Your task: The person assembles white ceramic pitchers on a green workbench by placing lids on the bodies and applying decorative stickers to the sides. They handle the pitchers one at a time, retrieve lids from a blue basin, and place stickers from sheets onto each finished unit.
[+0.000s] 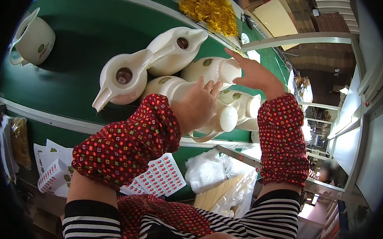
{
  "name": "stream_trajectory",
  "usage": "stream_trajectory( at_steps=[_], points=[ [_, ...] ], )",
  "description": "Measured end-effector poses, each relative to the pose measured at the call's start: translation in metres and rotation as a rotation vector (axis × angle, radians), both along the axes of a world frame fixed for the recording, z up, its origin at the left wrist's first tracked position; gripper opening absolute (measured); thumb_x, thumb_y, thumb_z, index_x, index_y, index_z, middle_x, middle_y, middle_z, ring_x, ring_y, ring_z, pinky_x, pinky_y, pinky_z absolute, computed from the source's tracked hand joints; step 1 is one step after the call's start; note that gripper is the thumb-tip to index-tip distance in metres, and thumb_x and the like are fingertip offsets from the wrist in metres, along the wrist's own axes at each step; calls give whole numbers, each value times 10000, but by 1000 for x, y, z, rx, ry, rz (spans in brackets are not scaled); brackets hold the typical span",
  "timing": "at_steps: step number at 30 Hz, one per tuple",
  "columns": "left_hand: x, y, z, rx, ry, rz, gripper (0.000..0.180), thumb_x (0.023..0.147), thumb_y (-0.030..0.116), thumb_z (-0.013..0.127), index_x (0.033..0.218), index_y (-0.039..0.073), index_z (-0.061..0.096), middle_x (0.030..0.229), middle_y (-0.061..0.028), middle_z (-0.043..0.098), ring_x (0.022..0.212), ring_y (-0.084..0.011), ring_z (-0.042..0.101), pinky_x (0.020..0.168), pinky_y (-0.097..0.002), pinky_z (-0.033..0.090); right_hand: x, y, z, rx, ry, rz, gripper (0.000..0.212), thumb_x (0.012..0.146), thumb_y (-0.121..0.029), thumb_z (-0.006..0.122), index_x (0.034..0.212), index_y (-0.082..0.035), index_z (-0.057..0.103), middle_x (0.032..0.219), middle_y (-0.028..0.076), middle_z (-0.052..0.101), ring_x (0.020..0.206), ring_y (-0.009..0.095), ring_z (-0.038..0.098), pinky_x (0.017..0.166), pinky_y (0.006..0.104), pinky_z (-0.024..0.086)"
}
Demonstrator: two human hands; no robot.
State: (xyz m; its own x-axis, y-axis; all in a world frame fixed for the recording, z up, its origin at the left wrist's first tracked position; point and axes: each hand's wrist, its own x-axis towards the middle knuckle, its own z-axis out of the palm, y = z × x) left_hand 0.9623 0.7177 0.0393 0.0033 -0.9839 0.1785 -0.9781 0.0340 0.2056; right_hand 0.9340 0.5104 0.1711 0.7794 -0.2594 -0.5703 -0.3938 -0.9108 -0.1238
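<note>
Several cream-white vacuum jugs with small green-and-red prints are grouped on a green belt (pixel 79 77). My left hand (pixel 195 104) is closed over the narrow end of one vacuum jug (pixel 161 85), which it mostly hides. My right hand (pixel 258 75) is open, thumb and fingers apart, beside the white end of another vacuum jug (pixel 209 68); whether it touches cannot be made out. Left of these, an uncapped jug (pixel 130 88) and a second uncapped jug (pixel 171 47) show round dark mouths. Below my hands, a jug with a looped handle (pixel 227 118) sits among others.
A lone jug (pixel 42 40) stands far left on the belt. Gold tinsel (pixel 208 10) lies beyond the back rail. Along the near side are sticker sheets (pixel 164 176), clear plastic bags (pixel 206 168) and a cardboard piece (pixel 215 194). A metal frame (pixel 299 40) rises at right.
</note>
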Motion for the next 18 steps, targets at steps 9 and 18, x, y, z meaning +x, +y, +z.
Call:
stream_trajectory(
  at_steps=[9,18],
  points=[
    [0,-3,2,7,-33,-35,681,987,438,629,1459,-47,557,1572,-205,498,1422,-330,505,1159,-529,388,3,7,-11,-430,141,-231,835,769,-203,896,1492,-122,487,1261,234,639,1132,419,663,948,467,545],
    [-4,-7,-3,-34,-38,-9,646,984,400,631,1445,-48,570,1575,-183,502,1421,-321,507,1169,-525,386,-33,-18,-32,-150,-221,213,840,718,-139,910,1454,-132,504,1280,177,593,1145,404,645,964,467,544]
  ],
)
